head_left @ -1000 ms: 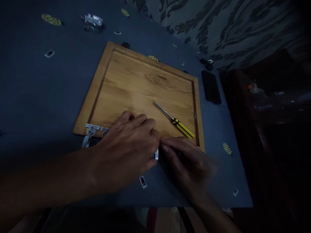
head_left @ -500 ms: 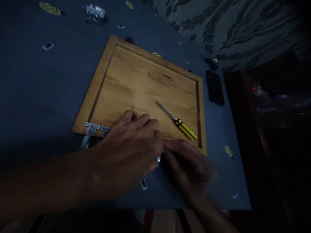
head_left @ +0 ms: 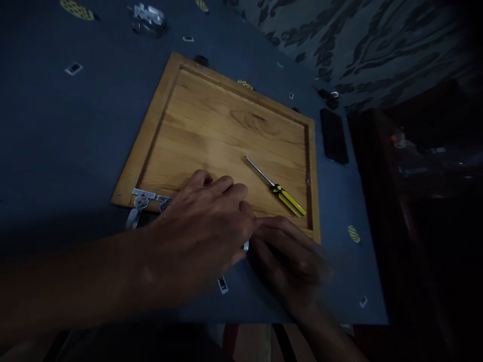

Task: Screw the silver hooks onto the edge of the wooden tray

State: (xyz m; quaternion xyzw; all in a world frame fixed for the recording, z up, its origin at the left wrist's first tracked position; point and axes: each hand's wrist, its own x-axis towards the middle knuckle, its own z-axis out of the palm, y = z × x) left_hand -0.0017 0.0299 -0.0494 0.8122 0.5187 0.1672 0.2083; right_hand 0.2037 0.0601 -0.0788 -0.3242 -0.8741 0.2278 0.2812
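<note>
We see the wooden board (head_left: 211,125) near the table's (head_left: 75,151) right edge, with a screwdriver (head_left: 290,201) toward the board's near right corner. Our left hand (head_left: 204,231) curls over its near edge, beside 2 metal fittings (head_left: 142,202); our right hand (head_left: 289,256) meets it, fingers bunched. We cannot tell what either grips.

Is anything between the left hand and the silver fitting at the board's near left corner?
Yes: on the wooden board's near edge, a second metal fitting, partly hidden by the left hand, sits between that hand and the corner fitting.
</note>
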